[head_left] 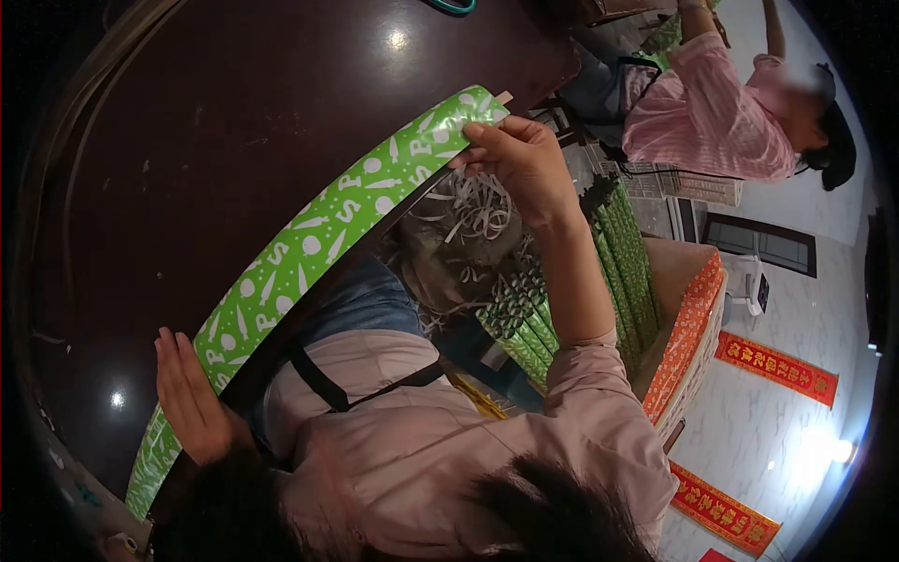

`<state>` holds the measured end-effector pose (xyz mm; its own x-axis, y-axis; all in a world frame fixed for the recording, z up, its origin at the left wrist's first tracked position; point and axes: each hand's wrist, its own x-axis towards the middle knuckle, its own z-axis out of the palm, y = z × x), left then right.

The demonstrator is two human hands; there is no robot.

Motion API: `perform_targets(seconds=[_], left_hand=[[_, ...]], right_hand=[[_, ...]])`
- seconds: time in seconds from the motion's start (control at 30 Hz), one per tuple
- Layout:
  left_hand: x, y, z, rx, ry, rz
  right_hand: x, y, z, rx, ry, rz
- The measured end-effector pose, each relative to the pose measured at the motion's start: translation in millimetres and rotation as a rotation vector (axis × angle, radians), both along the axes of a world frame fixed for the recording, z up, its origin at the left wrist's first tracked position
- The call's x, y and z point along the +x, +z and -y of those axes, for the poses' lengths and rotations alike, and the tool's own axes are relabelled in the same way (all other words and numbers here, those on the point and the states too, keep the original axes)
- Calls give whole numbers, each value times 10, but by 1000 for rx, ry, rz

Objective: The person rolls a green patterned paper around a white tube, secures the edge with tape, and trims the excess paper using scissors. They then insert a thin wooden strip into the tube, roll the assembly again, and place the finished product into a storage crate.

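Observation:
A long strip of glossy green printed film [328, 220], patterned with white vegetables and letters, lies across the dark table along its near edge. My right hand [526, 164] pinches its far right end, thumb on top and fingers curled underneath. A short light-brown tab [506, 97] sticks out from that end, just past the thumb. On the strip's left part rests my left hand [190, 398], fingers stretched flat and close together over the film. The strip's lower left end [150, 473] extends beyond this hand.
The dark table [234, 112] has a teal looped handle [453, 6] at its far edge. White shredded ribbons [473, 211] lie in a bag beside my lap. Several green patterned rolls [623, 253] stand near an orange-trimmed basket [688, 337]. A person in a pink shirt [707, 117] works beyond.

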<state>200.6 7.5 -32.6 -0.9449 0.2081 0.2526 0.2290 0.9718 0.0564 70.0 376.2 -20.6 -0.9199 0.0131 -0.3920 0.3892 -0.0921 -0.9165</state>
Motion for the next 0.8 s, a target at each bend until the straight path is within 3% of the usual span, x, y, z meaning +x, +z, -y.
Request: perform_targets(seconds=[0.2,0.37,0.5,0.57,0.7,0.77,0.8], left_hand=[[-10,-53,43,-11,-54,-34],[6,-83,60,-3,-53,-38],[16,-47,45,-10,-47,-6],[16,-32,61,-23,-49,2],[13,-31,47,-25,-43,-10],[10,-53,35,-30,-35,-30],[10,-63,26,-33,-28,-47]], right_hand=[[2,10,-88,29,60,-35],[54,70,-195,-271,145,51],[143,132,-194,-350,121,139],[179,168,-160,-56,-18,69],[218,103,-246,97,-213,-91],[226,101,-183,437,-326,-503],[231,148,-156,390,-311,-540]])
